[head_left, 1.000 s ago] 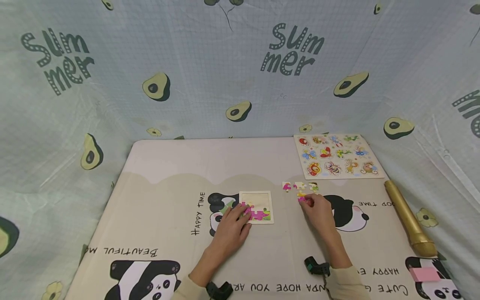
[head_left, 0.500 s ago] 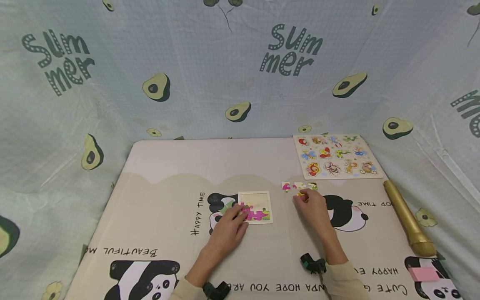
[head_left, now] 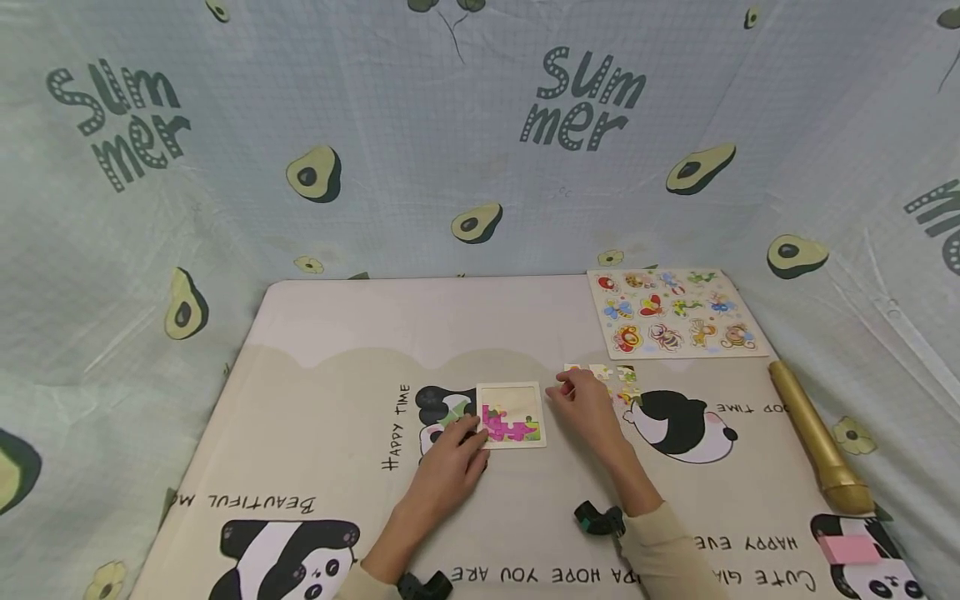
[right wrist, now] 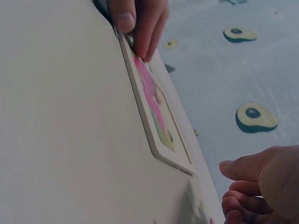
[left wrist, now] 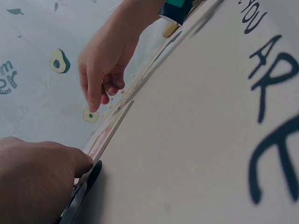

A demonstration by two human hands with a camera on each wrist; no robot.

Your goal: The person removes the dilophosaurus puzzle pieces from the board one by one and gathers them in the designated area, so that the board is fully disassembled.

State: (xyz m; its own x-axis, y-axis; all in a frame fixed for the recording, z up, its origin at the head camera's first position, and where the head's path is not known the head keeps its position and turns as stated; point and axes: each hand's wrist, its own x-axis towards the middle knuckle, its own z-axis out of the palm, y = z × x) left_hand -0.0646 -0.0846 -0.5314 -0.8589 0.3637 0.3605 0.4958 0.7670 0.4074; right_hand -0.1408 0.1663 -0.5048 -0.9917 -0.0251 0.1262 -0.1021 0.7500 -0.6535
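Note:
My left hand (head_left: 450, 457) lies at the left edge of a small jigsaw puzzle tray (head_left: 542, 417). Its fingers rest on the frame, and in the right wrist view the thumb touches the near edge. Joined pink and green pieces (head_left: 510, 427) fill the tray's lower part; bare wood shows above. My right hand (head_left: 592, 417) is between the tray and several loose jigsaw pieces (head_left: 626, 374), partly covering the leftmost ones. In the right wrist view this hand (right wrist: 261, 182) has its thumb stretched out and its fingers loosely bent, with no piece visible between them.
A board of insect and animal pictures (head_left: 682, 312) lies at the back right. Along the right side is a gold tube (head_left: 821, 437), with a pink block (head_left: 850, 549) nearer me. A patterned curtain (head_left: 405, 133) surrounds the table (head_left: 337, 317) behind and at both sides.
My right hand has moved left from the loose jigsaw pieces towards the tray, uncovering a yellow-and-pink piece on the right. My left hand has drawn back slightly, showing more of the joined pieces.

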